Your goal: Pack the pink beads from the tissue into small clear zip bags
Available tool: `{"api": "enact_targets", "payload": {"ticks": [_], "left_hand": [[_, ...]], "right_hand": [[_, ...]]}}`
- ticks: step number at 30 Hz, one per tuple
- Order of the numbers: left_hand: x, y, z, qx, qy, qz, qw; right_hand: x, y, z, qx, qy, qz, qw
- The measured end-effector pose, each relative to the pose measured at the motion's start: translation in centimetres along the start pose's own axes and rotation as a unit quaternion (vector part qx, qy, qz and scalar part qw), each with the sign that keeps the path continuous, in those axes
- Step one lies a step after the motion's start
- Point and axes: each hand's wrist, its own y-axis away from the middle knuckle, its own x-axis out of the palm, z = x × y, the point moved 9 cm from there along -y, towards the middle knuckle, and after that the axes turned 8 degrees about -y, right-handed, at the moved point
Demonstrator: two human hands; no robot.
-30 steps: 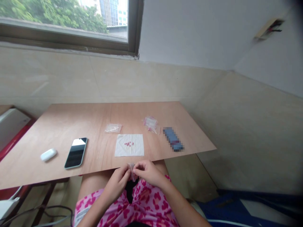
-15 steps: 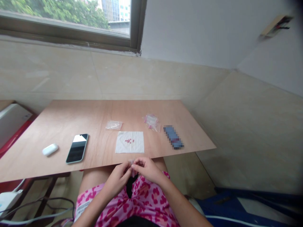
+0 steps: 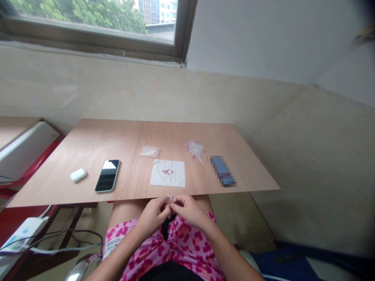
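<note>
My left hand (image 3: 155, 212) and my right hand (image 3: 189, 210) meet over my lap, just below the table's front edge. Both have their fingers closed in a pinch on a small clear plastic bag (image 3: 169, 198), whose top pokes up between the fingertips. The rest of the bag is mostly hidden by the fingers. Beyond them on the table lies a white tissue (image 3: 159, 180), flat and square. Several tiny red beads (image 3: 168, 171) are scattered on its middle.
On the wooden table (image 3: 131, 134) are a clear plastic bag (image 3: 149, 151), pink-edged plastic packaging (image 3: 196, 151), a phone (image 3: 108, 176), a white earbud case (image 3: 78, 175) and a pixelated blue object (image 3: 223, 171). A power strip (image 3: 23, 238) with cables sits at lower left.
The camera view has turned a little to the left, so the table things appear shifted right. My hands keep pinching the small bag together, with barely any change in grip.
</note>
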Motion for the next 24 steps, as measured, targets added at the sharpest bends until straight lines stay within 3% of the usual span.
{"api": "enact_targets", "payload": {"ticks": [4, 11, 16, 21, 24], "left_hand": [[-0.3, 0.1, 0.3, -0.016, -0.081, -0.028, 0.996], [-0.5, 0.3, 0.3, -0.025, -0.139, -0.040, 0.989], [-1.7, 0.3, 1.2, -0.060, -0.191, -0.064, 0.978], [-2.3, 0.2, 1.2, -0.069, -0.129, -0.062, 0.987], [-2.3, 0.3, 0.9, -0.059, -0.076, -0.064, 0.993]], "right_hand": [[-0.3, 0.1, 0.2, -0.022, 0.097, -0.037, 0.994], [-0.3, 0.0, 0.0, -0.029, 0.117, -0.033, 0.992], [-1.5, 0.3, 0.6, -0.028, 0.186, -0.099, 0.977], [-1.1, 0.6, 1.7, -0.068, 0.158, -0.076, 0.982], [-0.3, 0.9, 2.7, -0.117, 0.197, -0.035, 0.973]]}}
